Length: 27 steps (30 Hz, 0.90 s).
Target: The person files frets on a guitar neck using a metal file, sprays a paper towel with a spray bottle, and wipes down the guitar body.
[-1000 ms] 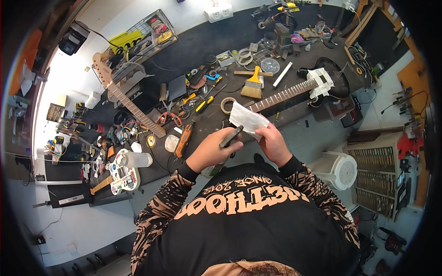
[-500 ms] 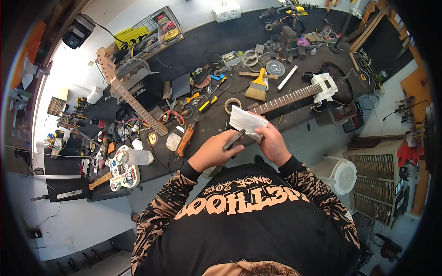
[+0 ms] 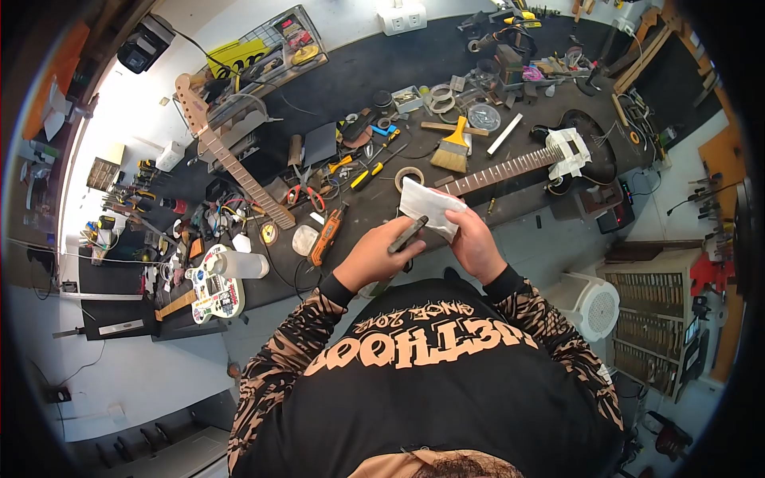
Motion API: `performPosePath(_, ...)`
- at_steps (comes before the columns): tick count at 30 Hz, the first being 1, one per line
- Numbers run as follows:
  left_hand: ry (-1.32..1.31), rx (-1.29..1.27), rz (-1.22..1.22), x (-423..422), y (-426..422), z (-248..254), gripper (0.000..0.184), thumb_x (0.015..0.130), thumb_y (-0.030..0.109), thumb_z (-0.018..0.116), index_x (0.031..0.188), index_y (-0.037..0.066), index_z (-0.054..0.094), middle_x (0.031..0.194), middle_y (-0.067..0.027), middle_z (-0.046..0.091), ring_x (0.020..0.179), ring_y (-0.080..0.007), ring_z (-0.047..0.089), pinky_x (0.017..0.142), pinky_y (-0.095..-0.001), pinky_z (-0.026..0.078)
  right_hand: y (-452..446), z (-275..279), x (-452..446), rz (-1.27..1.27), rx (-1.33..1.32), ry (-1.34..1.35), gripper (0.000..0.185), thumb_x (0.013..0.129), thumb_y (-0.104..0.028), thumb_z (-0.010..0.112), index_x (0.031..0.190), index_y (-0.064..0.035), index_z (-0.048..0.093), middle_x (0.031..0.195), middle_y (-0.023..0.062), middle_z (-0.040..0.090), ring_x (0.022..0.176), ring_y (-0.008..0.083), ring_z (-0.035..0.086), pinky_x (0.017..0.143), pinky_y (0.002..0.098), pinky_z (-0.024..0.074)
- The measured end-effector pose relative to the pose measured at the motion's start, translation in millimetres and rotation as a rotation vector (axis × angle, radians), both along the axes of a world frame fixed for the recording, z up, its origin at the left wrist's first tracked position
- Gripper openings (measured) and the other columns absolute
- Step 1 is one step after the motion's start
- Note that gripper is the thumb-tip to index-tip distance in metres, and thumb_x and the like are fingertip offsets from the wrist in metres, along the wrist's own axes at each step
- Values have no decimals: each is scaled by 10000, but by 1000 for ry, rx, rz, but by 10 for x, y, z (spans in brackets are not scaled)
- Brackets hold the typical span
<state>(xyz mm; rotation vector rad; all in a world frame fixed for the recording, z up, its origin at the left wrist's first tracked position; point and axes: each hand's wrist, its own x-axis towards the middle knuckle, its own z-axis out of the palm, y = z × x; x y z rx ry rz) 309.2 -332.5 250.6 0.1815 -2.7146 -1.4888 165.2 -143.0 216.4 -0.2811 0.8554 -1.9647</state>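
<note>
My left hand (image 3: 373, 256) is closed around a slim dark bar-shaped tool (image 3: 409, 232); its exact kind cannot be made out. In my right hand (image 3: 478, 248) is a folded white sheet (image 3: 429, 205), paper or cloth, gripped between thumb and fingers. The tool's tip meets or overlaps the sheet's lower left edge; whether they touch is unclear. Just beyond the sheet, a roll of tape (image 3: 409, 177) and a guitar neck (image 3: 502, 171) lie on the bench. The neck joins a dark guitar body (image 3: 599, 159) with masking tape (image 3: 569, 154) over its middle.
The dark workbench (image 3: 351, 60) carries a yellow-handled brush (image 3: 452, 149), an orange rotary tool (image 3: 327, 237), red-handled pliers (image 3: 304, 191) and a loose guitar neck (image 3: 239, 171). A stickered guitar body (image 3: 217, 296) and a plastic bottle (image 3: 243, 265) sit left. A white stool (image 3: 591, 307) stands right.
The camera view has shifted slightly, so the bench items sit a little lower and further right. Both hands keep their holds; the dark tool has tipped slightly toward the white sheet.
</note>
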Motion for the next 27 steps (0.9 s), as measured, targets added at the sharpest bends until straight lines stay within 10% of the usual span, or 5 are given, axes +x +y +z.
performPosePath(27,-46,-95,74,533,-100,-122,362,1041,238,805,1333,47,710,1253,-202,753,1170,-452,736,995,-473,586,-189,77,270,96,3,-17,526,1151,-143,470,1639,35,553,1590,147,664,1459,250,633,1251,405,467)
